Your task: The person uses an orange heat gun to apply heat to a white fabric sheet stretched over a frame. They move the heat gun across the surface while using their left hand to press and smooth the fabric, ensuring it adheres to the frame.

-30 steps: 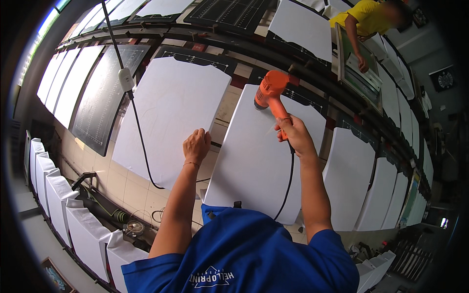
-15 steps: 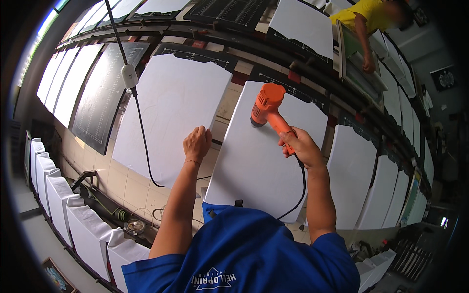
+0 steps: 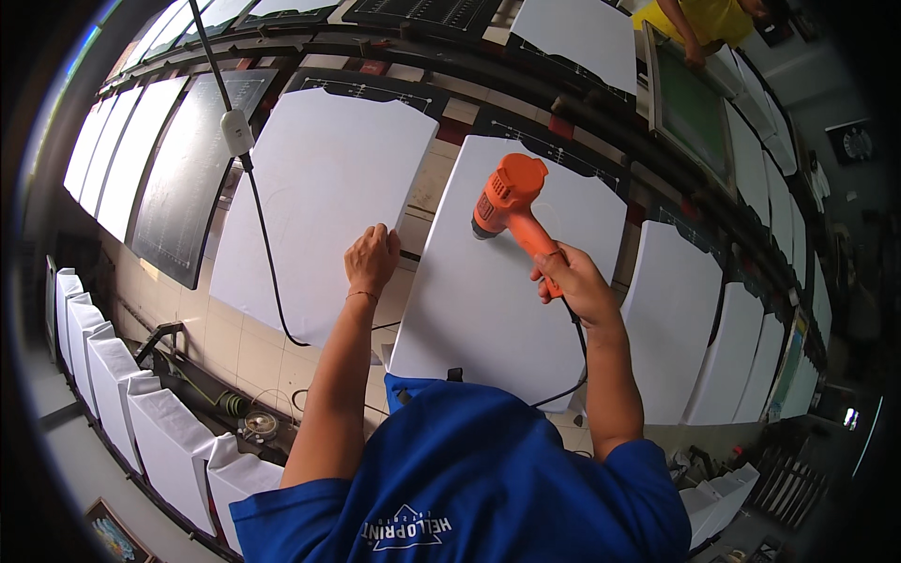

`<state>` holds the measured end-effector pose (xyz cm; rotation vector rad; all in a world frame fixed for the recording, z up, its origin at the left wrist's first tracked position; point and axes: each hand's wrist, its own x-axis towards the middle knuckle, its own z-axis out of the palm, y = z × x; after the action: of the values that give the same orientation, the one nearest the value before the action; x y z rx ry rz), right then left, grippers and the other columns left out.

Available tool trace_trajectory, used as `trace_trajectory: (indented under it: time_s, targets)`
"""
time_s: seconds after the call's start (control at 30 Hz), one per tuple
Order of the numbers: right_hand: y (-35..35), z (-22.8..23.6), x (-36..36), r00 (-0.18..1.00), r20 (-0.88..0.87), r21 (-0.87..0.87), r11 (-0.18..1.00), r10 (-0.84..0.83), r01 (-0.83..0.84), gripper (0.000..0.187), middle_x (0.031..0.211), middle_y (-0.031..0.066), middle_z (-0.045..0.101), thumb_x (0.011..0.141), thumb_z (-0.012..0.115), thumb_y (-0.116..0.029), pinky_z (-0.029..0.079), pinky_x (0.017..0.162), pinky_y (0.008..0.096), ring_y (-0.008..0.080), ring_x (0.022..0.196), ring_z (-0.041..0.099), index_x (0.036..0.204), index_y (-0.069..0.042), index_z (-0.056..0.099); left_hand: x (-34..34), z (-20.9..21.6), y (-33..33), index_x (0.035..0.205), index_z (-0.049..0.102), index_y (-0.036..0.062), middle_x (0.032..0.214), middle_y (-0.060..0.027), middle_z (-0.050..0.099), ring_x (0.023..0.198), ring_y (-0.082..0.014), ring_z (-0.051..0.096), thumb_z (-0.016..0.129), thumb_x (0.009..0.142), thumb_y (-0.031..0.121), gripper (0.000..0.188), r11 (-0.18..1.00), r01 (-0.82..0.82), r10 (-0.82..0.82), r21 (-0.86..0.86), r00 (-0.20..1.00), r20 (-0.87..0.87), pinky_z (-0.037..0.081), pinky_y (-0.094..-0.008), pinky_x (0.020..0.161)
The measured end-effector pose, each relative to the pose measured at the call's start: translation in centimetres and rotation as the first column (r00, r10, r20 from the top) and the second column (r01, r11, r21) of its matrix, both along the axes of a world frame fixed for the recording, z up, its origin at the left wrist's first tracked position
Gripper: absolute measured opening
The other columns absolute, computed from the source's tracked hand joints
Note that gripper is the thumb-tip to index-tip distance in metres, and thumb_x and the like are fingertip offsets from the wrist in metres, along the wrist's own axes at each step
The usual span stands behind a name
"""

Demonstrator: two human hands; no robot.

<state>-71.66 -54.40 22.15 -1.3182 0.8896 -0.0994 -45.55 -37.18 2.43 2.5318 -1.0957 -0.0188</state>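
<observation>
Right hand (image 3: 574,281) closed around the grip of an orange heat gun (image 3: 510,202), nozzle aimed down at the upper part of a white panel (image 3: 488,310) directly ahead; whether nozzle touches cannot be told. Black cord (image 3: 574,371) running from the gun's handle down along the right forearm and curving back toward the panel's lower edge. Left hand (image 3: 372,260) holding nothing, fingers curled and resting on the right edge of a second white panel (image 3: 310,197), beside the gap between the two panels. Thin bracelet on the left wrist. Blue shirt (image 3: 488,488) filling the lower centre.

A second black cable (image 3: 263,235) hanging across the left panel, with a small white box (image 3: 236,131) on it near the top. Dark gridded boards (image 3: 192,178) left of that panel and along the upper row. More white panels (image 3: 671,310) in a line to the right, curving off toward the rim. White-covered blocks (image 3: 169,446) in a row at lower left, beside a black bracket and coiled green wire. Tiled surface (image 3: 244,338) showing beneath the panels. Another person in a yellow shirt (image 3: 709,19) at upper right, bent over a framed green screen (image 3: 690,108), well apart from both hands.
</observation>
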Motion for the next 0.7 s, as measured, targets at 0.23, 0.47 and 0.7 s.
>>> trace_trajectory:
  time_s: [0.23,0.47,0.7]
  targets:
    - [0.8,-0.7,1.0,0.998,0.028,0.048,0.997,0.055,-0.056,0.040,0.081,0.0049,0.057,0.096,0.061,-0.033,0.048,0.058,0.0243,0.0084,0.062,0.055,0.113,0.003,0.057,-0.1,0.1,-0.1,0.081,0.057,0.0086,0.081,-0.0087,0.064,0.073,-0.0326,0.065,0.054,0.094,0.032,0.027,1.000,-0.002,0.002,0.002,1.000,0.000,0.050,-0.0449,0.063]
    - [1.0,-0.4,-0.1,0.999,-0.024,0.010,1.000,0.021,-0.021,0.037,0.082,0.0052,0.057,0.095,0.062,-0.031,0.048,0.059,0.0243,0.0087,0.063,0.055,0.109,0.003,0.057,-0.1,0.0,-0.2,0.079,0.056,0.0089,0.079,-0.0074,0.063,0.072,-0.0311,0.064,0.054,0.094,0.031,0.026,1.000,-0.003,0.002,0.012,1.000,0.020,0.050,-0.0436,0.062]
    - [0.2,0.9,-3.5,0.996,-0.090,0.032,0.999,-0.004,0.007,0.035,0.082,0.0053,0.057,0.095,0.061,-0.028,0.048,0.059,0.0247,0.0085,0.062,0.054,0.111,0.003,0.057,-0.1,0.0,-0.1,0.078,0.055,0.0087,0.078,-0.0067,0.063,0.071,-0.0298,0.064,0.055,0.094,0.029,0.026,1.000,0.014,-0.014,-0.015,0.999,0.043,0.049,-0.0424,0.060]
